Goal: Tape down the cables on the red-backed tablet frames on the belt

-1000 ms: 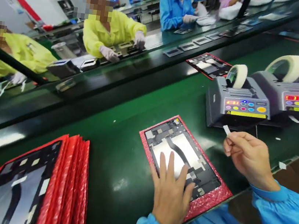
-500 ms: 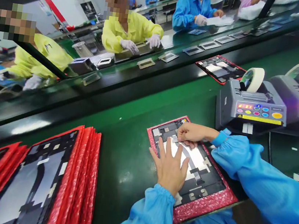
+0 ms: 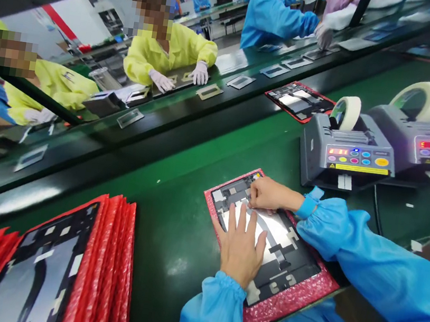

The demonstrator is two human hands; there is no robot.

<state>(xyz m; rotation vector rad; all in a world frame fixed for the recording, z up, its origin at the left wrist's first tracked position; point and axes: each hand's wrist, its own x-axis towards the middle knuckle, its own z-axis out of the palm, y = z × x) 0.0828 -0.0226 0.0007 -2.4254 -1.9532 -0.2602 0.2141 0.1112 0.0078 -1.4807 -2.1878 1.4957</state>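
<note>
In front of me a dark, flat device panel [image 3: 296, 263] with a shiny silver middle lies on a red bubble-wrap sleeve [image 3: 278, 308]. Spread fingers of my left hand [image 3: 242, 247] rest flat on the panel's left side. My right hand [image 3: 270, 194] is closed, its fingertips pressed together low over the upper part of the panel. Whatever those fingertips pinch, if anything, is hidden. Pale patches and dark strips cover the panel around both hands.
Stacked red sleeves [image 3: 103, 273] with similar panels stand at the left. Two tape dispensers [image 3: 347, 147] sit at the right. Behind, another panel [image 3: 299, 99] lies near the conveyor line [image 3: 113, 146] carrying small frames. Co-workers in yellow and blue work across it.
The view has shifted slightly right and tilted. My hands remain on the panel, the right fingertips still at its upper part. A co-worker in blue now reaches toward the line.
</note>
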